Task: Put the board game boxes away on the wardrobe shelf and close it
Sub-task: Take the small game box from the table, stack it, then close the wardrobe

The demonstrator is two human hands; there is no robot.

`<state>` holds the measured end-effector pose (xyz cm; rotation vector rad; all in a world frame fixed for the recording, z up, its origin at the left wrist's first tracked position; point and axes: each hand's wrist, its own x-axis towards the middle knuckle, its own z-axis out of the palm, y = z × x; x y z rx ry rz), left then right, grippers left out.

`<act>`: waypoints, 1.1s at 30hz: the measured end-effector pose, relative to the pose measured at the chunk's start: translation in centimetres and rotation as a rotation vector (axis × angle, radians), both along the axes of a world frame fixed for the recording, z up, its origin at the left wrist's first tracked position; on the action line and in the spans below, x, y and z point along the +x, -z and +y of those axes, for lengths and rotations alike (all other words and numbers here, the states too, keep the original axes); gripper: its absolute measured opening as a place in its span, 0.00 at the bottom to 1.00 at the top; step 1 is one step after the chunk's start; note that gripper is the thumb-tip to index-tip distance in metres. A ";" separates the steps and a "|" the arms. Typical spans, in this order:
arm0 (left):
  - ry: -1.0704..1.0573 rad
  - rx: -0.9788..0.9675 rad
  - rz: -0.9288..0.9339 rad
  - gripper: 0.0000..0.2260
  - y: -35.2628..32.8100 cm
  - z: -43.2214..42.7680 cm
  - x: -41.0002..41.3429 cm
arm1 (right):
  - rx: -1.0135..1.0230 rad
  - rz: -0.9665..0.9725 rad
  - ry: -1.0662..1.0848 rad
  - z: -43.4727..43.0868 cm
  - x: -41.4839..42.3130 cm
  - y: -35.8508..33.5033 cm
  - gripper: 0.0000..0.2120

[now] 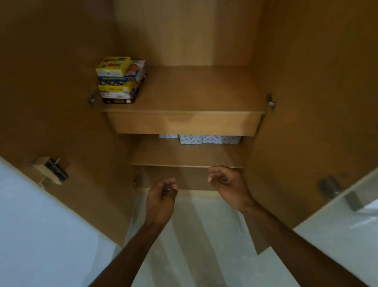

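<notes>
Board game boxes (121,80): head view; a stack of about five on the upper shelf (197,90), tight to its left end. They lie up and to the left of both grips, well apart from them.
Left grip (161,197): fingers loosely curled, holding nothing. It hovers low in front of the wardrobe opening.
Right grip (226,185): fingers also loosely curled and empty. It is just beside the left grip but apart from it, at the front edge of the lower shelf (184,157); contact with the edge cannot be told.
Left door (32,87): swung open, outward and left of the left grip, with a lock block (52,170) on its inner face.
Right door (324,64): swung open, outward and right of the right grip.
Patterned boxes (205,138): at the back of the lower shelf, just above the right grip.
Step in hand: by judgement, stowing is done and the doors are not yet closed.
Method: send each grip outward to its own door's free edge and swing the doors in gently.
Clearance: the stack sits behind the shelf front, so it should clear the doors.
Caution: keep fingers off the meeting edges and the hinges (94,97).
</notes>
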<state>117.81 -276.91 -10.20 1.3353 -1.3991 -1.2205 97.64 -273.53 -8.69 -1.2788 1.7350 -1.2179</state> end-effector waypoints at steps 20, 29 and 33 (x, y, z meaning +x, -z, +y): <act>0.363 -0.176 0.078 0.10 -7.1 16.3 -32.8 | -0.140 0.180 0.385 22.2 -30.5 -5.0 0.08; 0.436 -0.252 0.031 0.16 -10.4 17.6 -37.2 | -0.130 0.090 0.062 18.3 -32.3 -9.3 0.25; 0.394 -0.226 0.070 0.17 -10.0 17.6 -36.6 | -0.150 0.059 0.071 17.7 -32.0 -8.7 0.25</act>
